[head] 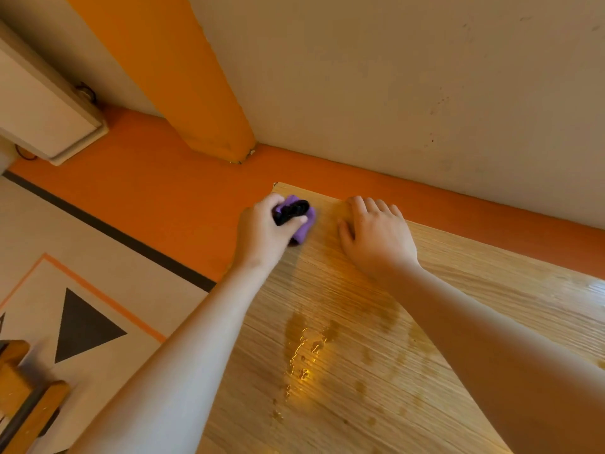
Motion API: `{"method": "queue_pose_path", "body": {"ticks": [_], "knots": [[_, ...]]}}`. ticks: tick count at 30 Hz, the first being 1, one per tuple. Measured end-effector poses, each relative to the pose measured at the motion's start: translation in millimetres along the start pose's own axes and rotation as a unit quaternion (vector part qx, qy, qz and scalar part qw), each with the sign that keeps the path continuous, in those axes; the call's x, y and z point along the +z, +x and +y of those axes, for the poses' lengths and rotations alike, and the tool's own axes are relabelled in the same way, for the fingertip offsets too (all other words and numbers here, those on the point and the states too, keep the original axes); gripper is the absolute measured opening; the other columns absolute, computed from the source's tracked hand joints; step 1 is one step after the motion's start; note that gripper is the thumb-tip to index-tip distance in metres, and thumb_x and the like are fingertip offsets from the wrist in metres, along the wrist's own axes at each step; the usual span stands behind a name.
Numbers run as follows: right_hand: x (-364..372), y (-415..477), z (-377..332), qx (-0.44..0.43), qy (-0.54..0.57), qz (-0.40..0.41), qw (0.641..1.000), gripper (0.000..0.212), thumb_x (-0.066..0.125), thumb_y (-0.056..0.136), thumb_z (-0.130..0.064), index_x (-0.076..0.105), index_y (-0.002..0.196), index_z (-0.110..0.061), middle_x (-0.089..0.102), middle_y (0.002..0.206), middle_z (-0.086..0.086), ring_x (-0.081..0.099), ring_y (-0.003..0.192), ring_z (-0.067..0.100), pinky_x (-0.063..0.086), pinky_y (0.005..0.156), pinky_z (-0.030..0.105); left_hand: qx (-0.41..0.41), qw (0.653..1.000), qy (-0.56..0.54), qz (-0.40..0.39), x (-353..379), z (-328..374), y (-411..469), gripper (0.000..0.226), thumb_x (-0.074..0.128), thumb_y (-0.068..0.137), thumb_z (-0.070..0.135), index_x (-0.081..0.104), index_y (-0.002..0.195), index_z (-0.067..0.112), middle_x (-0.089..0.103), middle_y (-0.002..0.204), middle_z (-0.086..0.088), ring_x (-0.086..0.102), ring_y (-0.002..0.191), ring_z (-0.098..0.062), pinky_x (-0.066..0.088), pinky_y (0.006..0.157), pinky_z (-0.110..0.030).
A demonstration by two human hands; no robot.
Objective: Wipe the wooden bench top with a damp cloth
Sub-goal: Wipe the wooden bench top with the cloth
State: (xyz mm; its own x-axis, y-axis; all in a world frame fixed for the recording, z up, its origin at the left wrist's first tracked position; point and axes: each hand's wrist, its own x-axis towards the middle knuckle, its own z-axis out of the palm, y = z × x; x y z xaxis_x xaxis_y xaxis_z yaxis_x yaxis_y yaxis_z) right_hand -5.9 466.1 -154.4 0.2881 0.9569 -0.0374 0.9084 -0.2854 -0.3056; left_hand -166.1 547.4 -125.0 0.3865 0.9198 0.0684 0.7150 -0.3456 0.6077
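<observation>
A: What is the left hand (262,226) doing?

B: It is clenched round a bunched purple cloth (307,224), with a black piece (291,211) under the thumb, on the far corner of the wooden bench top (474,290).

A: And the right hand (376,239)?

B: Just beside that grip, fingers straight, palm flat on the wood, holding nothing. Wet streaks (307,348) lie nearer the person than the grip, between the 2 forearms.
</observation>
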Motion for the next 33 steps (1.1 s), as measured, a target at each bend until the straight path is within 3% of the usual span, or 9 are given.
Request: {"method": "queue_pose_path", "body": {"ticks": [6, 12, 16, 21, 24, 27, 30, 33], "knots": [[-2.1, -0.4, -0.8, -0.003, -0.003, -0.007, 1.000, 0.042, 0.030, 0.097, -0.040, 0.044, 0.127, -0.013, 0.059, 0.118, 0.007, 0.053, 0.109, 0.026, 0.037, 0.095, 0.037, -0.091, 0.993, 0.014, 0.077, -34.0, -36.6, -22.4, 0.018, 0.071, 0.084, 0.026, 0.058, 0.085, 0.014, 0.057, 0.074, 0.008, 0.052, 0.069, -0.010, 0.035, 0.053, -0.011], [-3.8, -1.1, -0.7, 0.000, -0.005, -0.006, 1.000, 0.040, 0.032, 0.098, -0.038, 0.045, 0.125, -0.011, 0.059, 0.119, 0.009, 0.052, 0.110, 0.028, 0.036, 0.094, 0.037, -0.032, 0.999, -0.034, 0.002, 8.0, 16.2, -62.9, 0.017, 0.076, 0.078, 0.022, 0.059, 0.079, 0.016, 0.057, 0.067, 0.012, 0.051, 0.060, 0.002, 0.036, 0.052, -0.013], [-3.6, -2.1, -1.2, -0.007, 0.002, -0.006, 1.000, 0.042, 0.032, 0.098, -0.038, 0.043, 0.128, -0.011, 0.058, 0.121, 0.010, 0.051, 0.112, 0.029, 0.035, 0.098, 0.039, -0.053, 0.997, -0.003, 0.061, -5.4, 0.3, -45.9, 0.018, 0.075, 0.080, 0.023, 0.057, 0.082, 0.017, 0.057, 0.073, 0.009, 0.050, 0.064, 0.001, 0.037, 0.053, -0.008], [-3.2, -1.2, -0.4, -0.013, -0.002, 0.000, 1.000, 0.042, 0.031, 0.098, -0.038, 0.043, 0.127, -0.010, 0.059, 0.118, 0.010, 0.052, 0.110, 0.029, 0.036, 0.095, 0.039, -0.161, 0.978, 0.027, 0.130, -44.6, -54.0, -55.7, 0.022, 0.071, 0.083, 0.026, 0.058, 0.084, 0.008, 0.061, 0.079, -0.004, 0.056, 0.076, -0.026, 0.037, 0.055, -0.019], [-3.1, -1.4, 0.3, -0.014, -0.002, -0.002, 1.000, 0.044, 0.030, 0.098, -0.038, 0.042, 0.129, -0.010, 0.058, 0.120, 0.011, 0.051, 0.112, 0.030, 0.036, 0.097, 0.040, -0.141, 0.983, -0.008, 0.115, -34.8, -33.8, -85.6, 0.019, 0.074, 0.081, 0.024, 0.060, 0.082, 0.010, 0.058, 0.071, 0.005, 0.055, 0.069, -0.013, 0.038, 0.054, -0.014], [-2.9, -1.7, 0.8, -0.015, -0.002, -0.004, 1.000, 0.045, 0.030, 0.098, -0.039, 0.040, 0.131, -0.010, 0.057, 0.124, 0.012, 0.051, 0.115, 0.030, 0.036, 0.099, 0.041, -0.072, 0.996, -0.026, 0.040, -8.2, 5.4, -103.5, 0.018, 0.076, 0.078, 0.023, 0.059, 0.081, 0.017, 0.056, 0.070, 0.017, 0.051, 0.065, 0.007, 0.039, 0.056, -0.006], [-2.0, -1.9, 0.7, -0.015, -0.003, -0.001, 1.000, 0.046, 0.030, 0.098, -0.040, 0.040, 0.132, -0.010, 0.056, 0.125, 0.012, 0.050, 0.116, 0.030, 0.036, 0.099, 0.041, -0.043, 0.999, -0.011, 0.031, -5.4, 8.4, -97.5, 0.018, 0.075, 0.080, 0.024, 0.058, 0.084, 0.021, 0.054, 0.073, 0.019, 0.050, 0.068, 0.009, 0.038, 0.057, -0.003], [0.2, -1.7, 0.3, -0.021, -0.005, 0.005, 1.000, 0.045, 0.030, 0.098, -0.039, 0.042, 0.130, -0.009, 0.057, 0.122, 0.012, 0.051, 0.114, 0.030, 0.036, 0.098, 0.041, -0.096, 0.990, 0.014, 0.103, -30.5, -28.6, -88.8, 0.018, 0.073, 0.082, 0.024, 0.057, 0.082, 0.016, 0.052, 0.070, 0.015, 0.048, 0.064, 0.001, 0.037, 0.054, -0.007]]}}
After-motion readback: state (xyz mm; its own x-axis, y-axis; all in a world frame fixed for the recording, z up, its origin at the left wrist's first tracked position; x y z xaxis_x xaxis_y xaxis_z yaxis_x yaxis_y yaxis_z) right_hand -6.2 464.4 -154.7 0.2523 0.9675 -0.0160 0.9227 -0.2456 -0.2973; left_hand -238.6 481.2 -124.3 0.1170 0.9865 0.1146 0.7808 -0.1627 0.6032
